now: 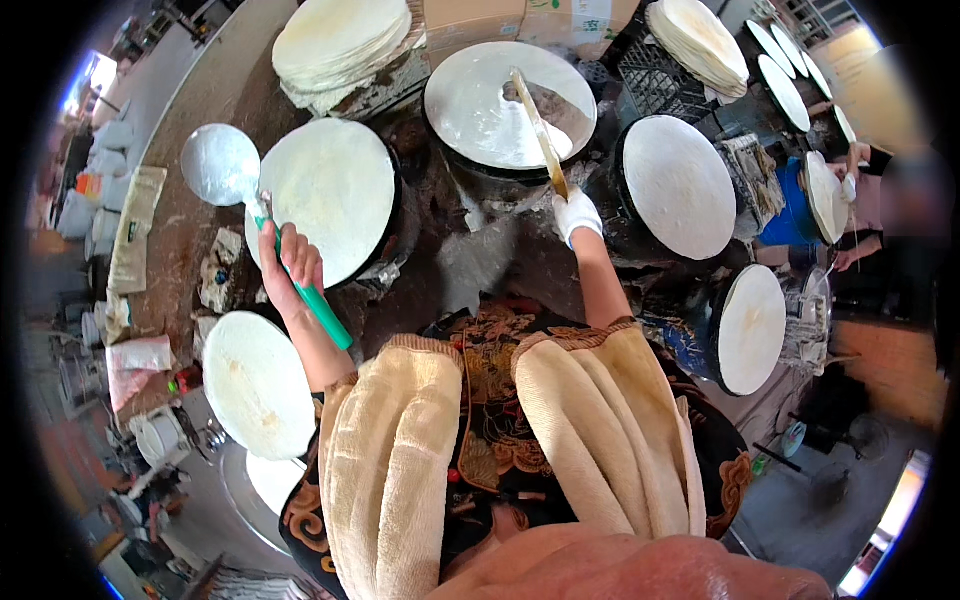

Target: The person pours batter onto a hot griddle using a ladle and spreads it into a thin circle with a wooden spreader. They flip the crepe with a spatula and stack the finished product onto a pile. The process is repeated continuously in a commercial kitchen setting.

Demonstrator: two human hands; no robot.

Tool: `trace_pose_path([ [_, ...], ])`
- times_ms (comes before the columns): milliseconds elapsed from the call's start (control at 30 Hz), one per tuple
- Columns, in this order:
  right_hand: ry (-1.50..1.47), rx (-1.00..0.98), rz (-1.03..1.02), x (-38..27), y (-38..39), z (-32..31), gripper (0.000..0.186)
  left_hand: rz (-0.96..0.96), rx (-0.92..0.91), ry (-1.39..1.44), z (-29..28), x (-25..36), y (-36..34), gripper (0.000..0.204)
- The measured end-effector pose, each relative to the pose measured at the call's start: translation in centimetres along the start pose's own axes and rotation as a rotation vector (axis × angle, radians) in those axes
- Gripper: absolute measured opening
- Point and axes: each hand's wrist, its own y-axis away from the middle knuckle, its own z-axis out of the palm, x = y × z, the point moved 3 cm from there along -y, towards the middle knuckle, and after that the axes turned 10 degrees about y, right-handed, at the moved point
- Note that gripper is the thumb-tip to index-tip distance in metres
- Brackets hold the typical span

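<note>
My left hand (pixel 290 262) is closed around the green handle of a ladle (pixel 220 165). The ladle's round metal bowl, whitish with batter, is held up beside a griddle topped by a round white flatbread (pixel 322 200). A white glove covers my right hand (pixel 577 213), which grips a long, flat wooden batter spreader (pixel 541 132). The spreader's far end rests on the middle griddle (pixel 562 92), where wet white batter (pixel 465 105) coats most of the surface. A greyish patch on that griddle's right side looks uncoated or only thinly coated.
More round flatbreads lie on griddles at right (pixel 680 187), lower right (pixel 752 330) and lower left (pixel 258 385). Stacks of flatbreads stand far left (pixel 340 45) and far right (pixel 697 45). Another person's hand (pixel 858 255) is near a blue drum (pixel 788 205) at right.
</note>
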Motion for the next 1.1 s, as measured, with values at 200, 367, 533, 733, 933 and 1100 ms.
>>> trace_pose_path([
  [200, 0.115, -0.040, -0.183, -6.8, 1.8, 0.4, 0.040, -0.056, 0.045, -0.074, 1.3, -3.1, -0.6, 0.020],
  [367, 0.145, 0.023, 0.044, 0.0, 2.3, -2.4, 0.038, -0.099, -0.019, -0.043, 1.9, -3.8, -0.9, 0.018],
  [533, 0.223, 0.125, -0.074, 1.2, -2.8, -6.1, 0.038, -0.139, 0.009, -0.052, 2.3, -5.2, -1.4, 0.019],
  [733, 0.199, -0.024, -0.277, -2.7, 1.2, -3.1, 0.038, -0.207, 0.033, -0.083, 2.7, -7.9, -1.6, 0.019],
  [933, 0.235, 0.080, -0.071, 3.1, -4.1, -7.6, 0.038, -0.214, 0.060, -0.173, 3.9, -8.9, -1.9, 0.022],
  [1100, 0.161, -0.006, -0.237, -0.4, -4.4, -8.8, 0.038, -0.281, 0.036, -0.104, 4.0, -11.2, -2.7, 0.015],
])
